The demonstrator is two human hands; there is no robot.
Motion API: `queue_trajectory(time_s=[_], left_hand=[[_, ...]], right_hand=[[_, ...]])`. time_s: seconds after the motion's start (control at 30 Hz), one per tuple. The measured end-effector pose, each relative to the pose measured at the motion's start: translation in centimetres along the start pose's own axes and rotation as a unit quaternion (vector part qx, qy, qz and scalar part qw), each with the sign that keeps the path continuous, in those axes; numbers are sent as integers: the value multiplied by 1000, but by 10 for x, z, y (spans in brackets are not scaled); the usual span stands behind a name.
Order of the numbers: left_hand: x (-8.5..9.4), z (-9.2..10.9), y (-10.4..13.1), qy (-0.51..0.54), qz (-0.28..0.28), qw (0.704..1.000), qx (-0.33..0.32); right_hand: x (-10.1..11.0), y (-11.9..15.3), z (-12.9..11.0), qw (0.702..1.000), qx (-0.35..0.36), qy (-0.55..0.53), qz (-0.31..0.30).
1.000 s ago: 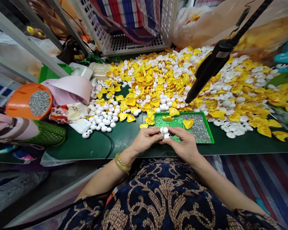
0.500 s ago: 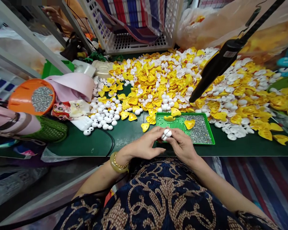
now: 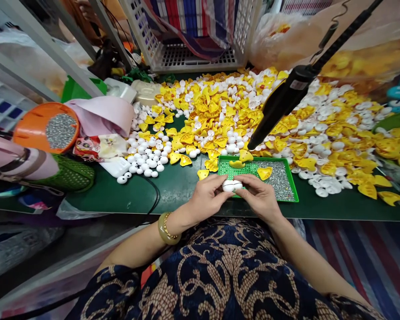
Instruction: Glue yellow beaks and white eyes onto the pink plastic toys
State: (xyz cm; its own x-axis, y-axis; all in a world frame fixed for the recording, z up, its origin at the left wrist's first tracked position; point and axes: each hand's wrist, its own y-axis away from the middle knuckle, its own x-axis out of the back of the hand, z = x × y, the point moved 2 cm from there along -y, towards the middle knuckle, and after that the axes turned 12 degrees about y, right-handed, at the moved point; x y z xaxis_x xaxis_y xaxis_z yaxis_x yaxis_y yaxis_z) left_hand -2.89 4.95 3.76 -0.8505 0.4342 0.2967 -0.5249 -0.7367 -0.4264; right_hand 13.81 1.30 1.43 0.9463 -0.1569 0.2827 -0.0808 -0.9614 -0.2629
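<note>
Between my hands, over the near edge of a green tray (image 3: 295, 195), is a white rounded plastic piece (image 3: 232, 185) made of two joined ball shapes with a dark seam line. My left hand (image 3: 207, 195) pinches its left end with thumb and fingers. On the other end, my right hand (image 3: 258, 195) is closed in the same way. Small silver screws (image 3: 279, 180) fill the tray's right part. A yellow shell piece (image 3: 264, 173) lies at the edge of the screws, and more yellow pieces rest by the tray's far rim.
A black electric screwdriver (image 3: 280, 102) hangs above the tray. Behind it spreads a heap of yellow and white parts (image 3: 213, 106). White ball pieces (image 3: 146, 155) are grouped at left, near an orange bowl (image 3: 30, 129) holding screws. A white crate (image 3: 200, 66) stands at the back.
Both hands have turned the white piece from upright-tilted to lying level, and its seam now faces up. The hanging screwdriver appears shifted left and lower as the view moved slightly.
</note>
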Motion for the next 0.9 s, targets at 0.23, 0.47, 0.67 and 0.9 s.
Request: queue_trajectory(time_s=[0.23,0.47,0.67,0.9], left_hand=[[-1,7,2,-74,-6,988,-138],[-2,4,8,-61,-11,997,-50],[38,-28,7,-80,-157,971,162],[158,-48,-14,-499,67,818,279]], right_hand=[[3,1,-5,1000,-24,5,11],[-16,4,8,997,-60,-38,6],[-3,0,33,993,-35,115,-5],[60,-11,83,843,-9,537,34]])
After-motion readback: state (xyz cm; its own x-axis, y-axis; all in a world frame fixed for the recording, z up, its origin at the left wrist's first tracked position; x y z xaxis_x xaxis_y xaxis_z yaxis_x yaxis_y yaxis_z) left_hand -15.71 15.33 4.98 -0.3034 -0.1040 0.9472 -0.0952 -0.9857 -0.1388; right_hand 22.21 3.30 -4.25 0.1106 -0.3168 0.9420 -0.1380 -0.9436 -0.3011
